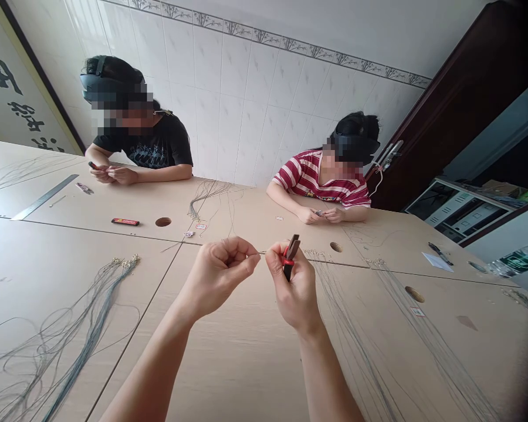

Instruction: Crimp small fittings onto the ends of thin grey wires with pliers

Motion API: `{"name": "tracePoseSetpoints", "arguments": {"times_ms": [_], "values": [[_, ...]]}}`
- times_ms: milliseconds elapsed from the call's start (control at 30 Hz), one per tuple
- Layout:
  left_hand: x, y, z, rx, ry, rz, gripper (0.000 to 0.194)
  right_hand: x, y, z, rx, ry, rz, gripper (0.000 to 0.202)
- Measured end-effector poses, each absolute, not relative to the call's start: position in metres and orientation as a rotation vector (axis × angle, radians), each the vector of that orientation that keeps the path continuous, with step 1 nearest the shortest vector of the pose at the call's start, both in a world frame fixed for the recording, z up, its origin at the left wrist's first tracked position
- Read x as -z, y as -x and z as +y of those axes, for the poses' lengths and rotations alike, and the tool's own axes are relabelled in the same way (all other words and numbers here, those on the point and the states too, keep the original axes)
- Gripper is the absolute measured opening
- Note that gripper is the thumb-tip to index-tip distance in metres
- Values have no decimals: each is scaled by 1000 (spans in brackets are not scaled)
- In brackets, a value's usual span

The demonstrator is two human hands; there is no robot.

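My right hand (294, 293) is wrapped round a pair of pliers (291, 251) with red and black handles, their metal jaws pointing up. Close by, my left hand (222, 272) is pinched shut, its fingertips almost meeting those of my right hand; what it pinches is too small to make out. Bundles of thin grey-blue cords with small metal ends lie on both sides: one bundle (97, 316) left of my left hand, another (349, 328) right of my right hand.
Across the table (229, 375) sit two people (158, 143) (321, 176), both handling small items. A metal ruler (46, 197), a red-and-black object (125, 221), a pen (440, 253) and a plastic bottle (519, 259) lie on the tabletop, which has several round holes.
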State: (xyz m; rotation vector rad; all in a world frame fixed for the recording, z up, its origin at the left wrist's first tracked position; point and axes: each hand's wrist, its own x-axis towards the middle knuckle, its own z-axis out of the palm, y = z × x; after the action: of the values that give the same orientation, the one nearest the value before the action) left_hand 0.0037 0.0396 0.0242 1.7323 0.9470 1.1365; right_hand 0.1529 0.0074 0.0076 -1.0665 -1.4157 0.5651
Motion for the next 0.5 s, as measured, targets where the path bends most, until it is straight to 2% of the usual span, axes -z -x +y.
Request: {"name": "tracePoseSetpoints", "arguments": {"times_ms": [500], "values": [[-29,-5,36,-1175,-1676,985,13,-13,-153,4,-635,1050,-1416,25]]}}
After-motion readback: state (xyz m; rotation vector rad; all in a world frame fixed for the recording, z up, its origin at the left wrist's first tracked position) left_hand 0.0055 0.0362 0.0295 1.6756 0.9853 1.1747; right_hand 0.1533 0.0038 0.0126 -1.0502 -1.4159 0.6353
